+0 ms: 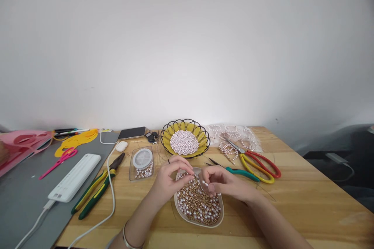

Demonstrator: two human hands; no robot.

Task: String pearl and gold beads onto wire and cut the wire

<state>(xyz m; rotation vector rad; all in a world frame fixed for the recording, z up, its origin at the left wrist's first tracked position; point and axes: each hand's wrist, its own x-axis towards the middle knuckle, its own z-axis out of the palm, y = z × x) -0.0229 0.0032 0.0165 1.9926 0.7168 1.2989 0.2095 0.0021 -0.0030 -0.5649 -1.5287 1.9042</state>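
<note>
My left hand (172, 177) and my right hand (223, 183) meet over a clear tray (178, 207) filled with gold and pearl beads (198, 204). Both hands are pinched, fingertips almost touching. My right fingers hold a small white pearl bead (205, 183). My left fingers pinch something thin, probably a thread, too fine to make out. A yellow wire basket (201, 137) of white pearls stands just beyond the hands.
Red and yellow scissors (258, 163), green-handled snips (236, 171) and finished pearl bracelets (228, 148) lie at the right. A clear box (142, 163) with a cord spool, green pliers (97, 190), a white power strip (74, 177), cable, phone (131, 132) and pink scissors (58, 162) lie left.
</note>
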